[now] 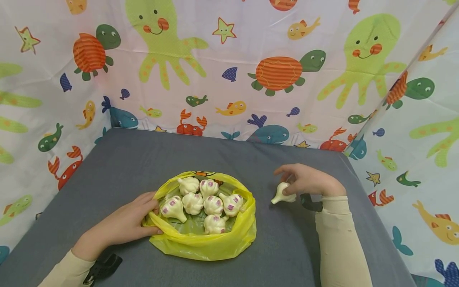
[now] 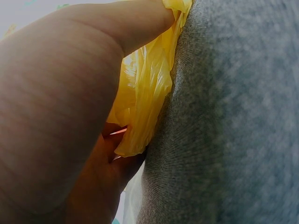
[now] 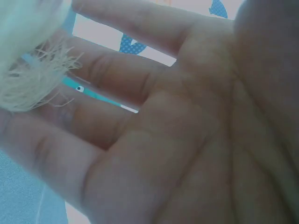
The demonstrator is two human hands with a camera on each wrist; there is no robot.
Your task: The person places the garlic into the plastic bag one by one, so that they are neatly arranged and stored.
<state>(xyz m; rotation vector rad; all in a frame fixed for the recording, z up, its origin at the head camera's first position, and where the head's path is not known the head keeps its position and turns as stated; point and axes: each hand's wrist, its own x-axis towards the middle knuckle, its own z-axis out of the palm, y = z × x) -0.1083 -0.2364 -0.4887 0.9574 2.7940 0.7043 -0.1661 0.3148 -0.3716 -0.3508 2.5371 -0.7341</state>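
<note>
A yellow plastic bag (image 1: 201, 247) stands wide-mouthed on the grey cloth, with several white-and-purple garlic bulbs (image 1: 193, 203) inside. My left hand (image 1: 123, 221) grips the bag's left rim, and in the left wrist view the crumpled yellow plastic (image 2: 145, 88) lies between thumb and fingers. To the right of the bag, my right hand (image 1: 308, 181) holds a single garlic bulb (image 1: 283, 193) by thumb and fingertips, its stem pointing down and left. The right wrist view shows that bulb's stringy roots (image 3: 39, 74) against the fingers; most of the bulb lies outside that view.
Grey cloth (image 1: 150, 151) covers the table under both hands. A white curtain (image 1: 215, 63) printed with sea animals hangs behind the table and along both sides. Dark straps (image 1: 311, 202) sit at the wrists.
</note>
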